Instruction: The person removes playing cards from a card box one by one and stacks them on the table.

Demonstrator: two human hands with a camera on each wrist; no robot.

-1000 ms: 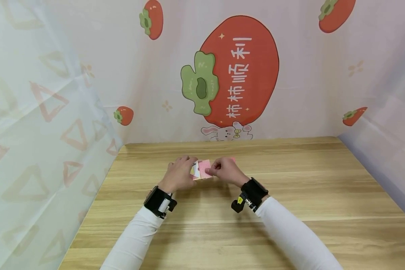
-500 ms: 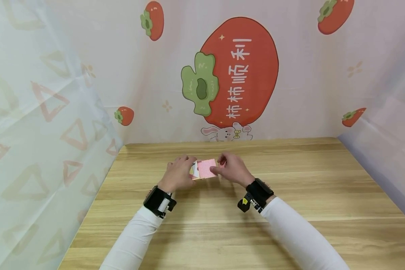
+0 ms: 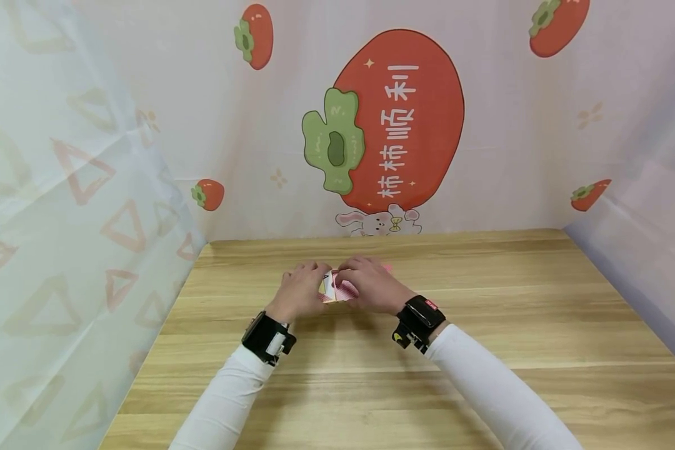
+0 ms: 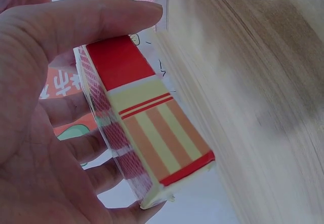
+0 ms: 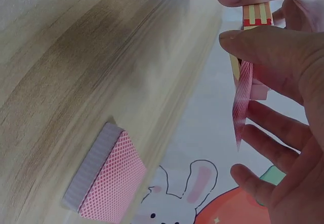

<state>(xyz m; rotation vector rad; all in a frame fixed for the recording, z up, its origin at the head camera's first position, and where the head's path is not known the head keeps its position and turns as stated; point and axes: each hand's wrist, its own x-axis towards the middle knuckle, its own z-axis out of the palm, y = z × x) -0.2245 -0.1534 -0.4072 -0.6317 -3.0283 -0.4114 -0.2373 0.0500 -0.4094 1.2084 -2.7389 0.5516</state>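
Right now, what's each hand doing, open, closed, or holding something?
Left hand: grips the card box.
Right hand: pinches a card at that box.

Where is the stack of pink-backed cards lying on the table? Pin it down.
The stack of cards lies low left in the right wrist view, on the table, apart from the right hand.

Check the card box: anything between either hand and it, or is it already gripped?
Nothing visible stands between. The left hand already holds the card box, thumb over its red end, and the right hand pinches it with a card. The card stack lies apart on the table.
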